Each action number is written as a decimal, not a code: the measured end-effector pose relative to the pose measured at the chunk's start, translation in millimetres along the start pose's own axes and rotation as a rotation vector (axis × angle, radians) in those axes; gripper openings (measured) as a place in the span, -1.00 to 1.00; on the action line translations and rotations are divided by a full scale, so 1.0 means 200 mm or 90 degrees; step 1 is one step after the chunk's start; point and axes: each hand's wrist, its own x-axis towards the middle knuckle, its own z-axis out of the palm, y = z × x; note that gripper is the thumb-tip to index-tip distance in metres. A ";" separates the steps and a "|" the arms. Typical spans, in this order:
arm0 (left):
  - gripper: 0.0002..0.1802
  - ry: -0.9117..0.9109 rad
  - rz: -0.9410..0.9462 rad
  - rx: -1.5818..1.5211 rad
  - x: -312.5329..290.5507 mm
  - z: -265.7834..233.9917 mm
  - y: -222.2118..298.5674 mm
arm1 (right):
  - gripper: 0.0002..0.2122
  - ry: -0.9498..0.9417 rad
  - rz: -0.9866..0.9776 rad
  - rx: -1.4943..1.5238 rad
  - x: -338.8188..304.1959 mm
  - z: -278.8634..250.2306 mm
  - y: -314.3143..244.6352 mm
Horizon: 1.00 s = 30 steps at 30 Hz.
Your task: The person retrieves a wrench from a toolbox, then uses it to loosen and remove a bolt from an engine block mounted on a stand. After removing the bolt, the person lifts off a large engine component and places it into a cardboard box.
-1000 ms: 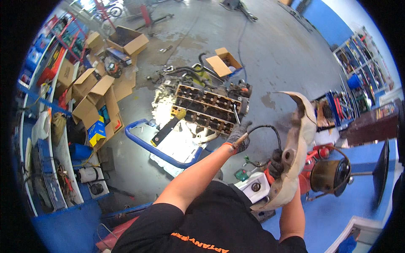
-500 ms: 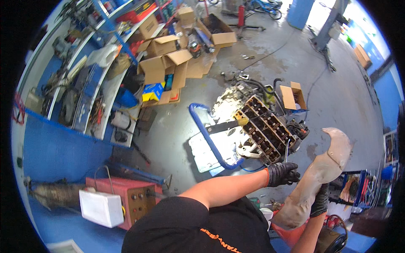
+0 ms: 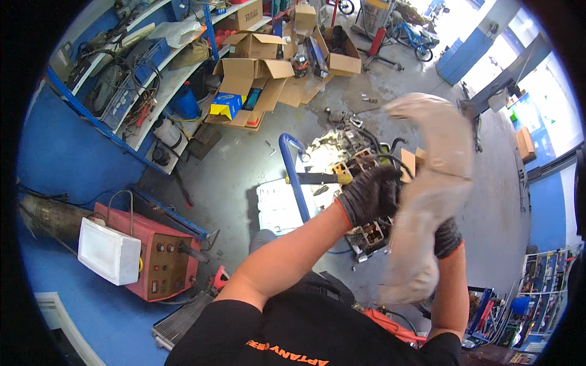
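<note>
My right hand (image 3: 448, 238), in a dark glove with an orange cuff, is closed on the side of a long, curved beige-brown piece (image 3: 436, 183) with a hooked upper end. Its kind I cannot make out. The piece hangs in front of the engine (image 3: 369, 235) on the floor and hides its right side. My left hand (image 3: 372, 195), gloved the same way, is above the engine, close to the piece's left edge. Its fingers are curled, and what they hold, if anything, is hidden.
A blue tubular frame (image 3: 290, 165) and a yellow-and-black bar (image 3: 320, 178) lie left of the engine, over a white case (image 3: 271, 207). Open cardboard boxes (image 3: 241, 76) stand by the shelves. A red machine (image 3: 165, 268) is at lower left.
The beige piece has risen and now covers part of the engine. My left hand has moved forward over the engine; the slim metal rod seen near it before is out of sight. The view has shifted.
</note>
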 end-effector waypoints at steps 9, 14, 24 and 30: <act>-0.79 0.114 0.114 0.008 -0.34 -0.76 0.81 | -0.64 -0.035 -0.414 -0.847 0.71 0.86 -0.23; -0.77 0.369 0.061 0.120 -0.72 -1.37 1.44 | -0.45 -0.033 -0.134 -0.383 1.28 1.49 -0.30; -0.72 0.496 0.161 0.510 -1.00 -0.87 3.37 | -0.70 0.291 -0.100 -0.206 2.13 2.12 -0.41; -0.72 0.371 0.147 0.583 -1.25 -0.29 3.51 | -0.62 0.510 -0.219 -0.233 2.68 2.14 -0.38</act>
